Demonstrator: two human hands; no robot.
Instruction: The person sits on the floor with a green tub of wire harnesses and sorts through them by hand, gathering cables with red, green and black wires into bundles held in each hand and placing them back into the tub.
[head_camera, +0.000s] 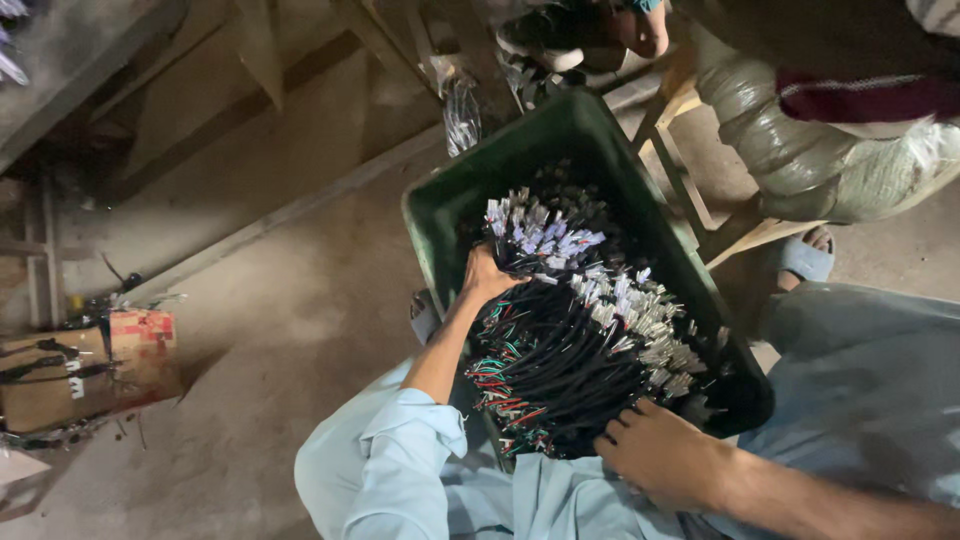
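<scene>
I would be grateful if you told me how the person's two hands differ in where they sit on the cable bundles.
The left hand reaches deep into the green crate, beside the connector ends. The right hand rests at the crate's near edge by the black cables, knuckles up. Both touch the bundles.

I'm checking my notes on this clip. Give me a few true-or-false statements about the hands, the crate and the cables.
1. The black cable bundles lie in a dark green plastic crate. True.
2. The left hand grips a bundle. True.
3. The right hand is raised clear of the crate. False: it rests at the crate's near edge, beside the cables.
4. A cardboard box sits inside the crate. False: it stands on the floor, far left.
</scene>
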